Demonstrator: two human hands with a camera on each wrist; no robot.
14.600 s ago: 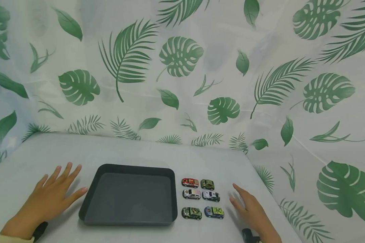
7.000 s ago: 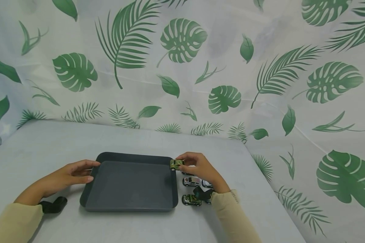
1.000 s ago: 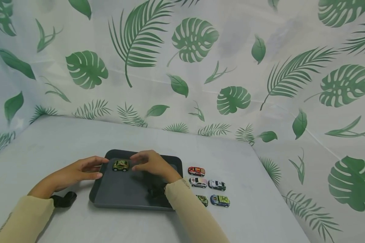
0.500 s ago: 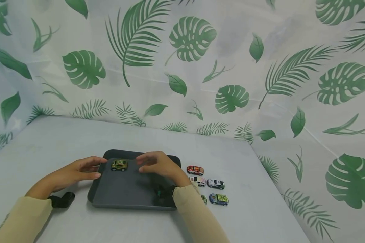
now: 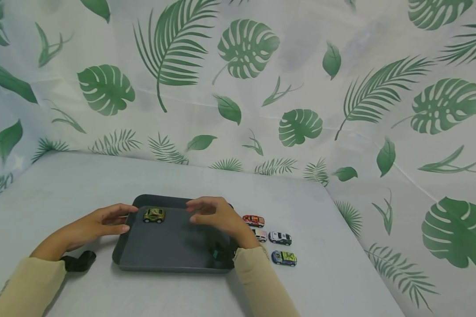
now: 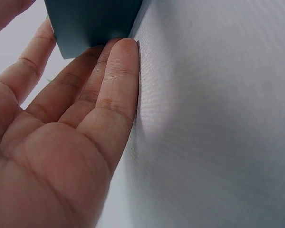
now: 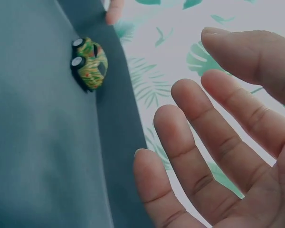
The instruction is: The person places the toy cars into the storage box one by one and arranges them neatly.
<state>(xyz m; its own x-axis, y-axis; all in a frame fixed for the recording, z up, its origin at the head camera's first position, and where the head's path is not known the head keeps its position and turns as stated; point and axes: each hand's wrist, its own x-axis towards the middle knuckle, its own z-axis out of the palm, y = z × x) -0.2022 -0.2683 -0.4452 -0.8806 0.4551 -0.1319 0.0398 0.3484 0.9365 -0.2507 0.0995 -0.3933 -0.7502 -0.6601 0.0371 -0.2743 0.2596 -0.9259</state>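
A dark grey tray (image 5: 158, 253) lies on the white table. Inside it, near the back left corner, stands a green and yellow camouflage toy car (image 5: 154, 215), also plain in the right wrist view (image 7: 90, 64). My left hand (image 5: 97, 226) is at the tray's left rim, thumb and fingers apart; in the left wrist view its extended fingers (image 6: 116, 80) reach the outer wall. Over the back right part of the tray hovers my right hand (image 5: 220, 218), spread and holding nothing. The right wrist view shows its fingers (image 7: 223, 137) apart, well away from the car.
Right of the tray sit a red toy car (image 5: 253, 220), a white one (image 5: 261, 235) partly behind my right wrist, a white and black one (image 5: 280, 238) and a blue and yellow one (image 5: 284, 258). A leaf-print cloth (image 5: 206, 114) hangs behind the table.
My right hand has drawn back rightward from the camouflage car, which earlier it carried over the tray's right rim. My left hand stays at the left rim. The right sleeve now hides another green car.
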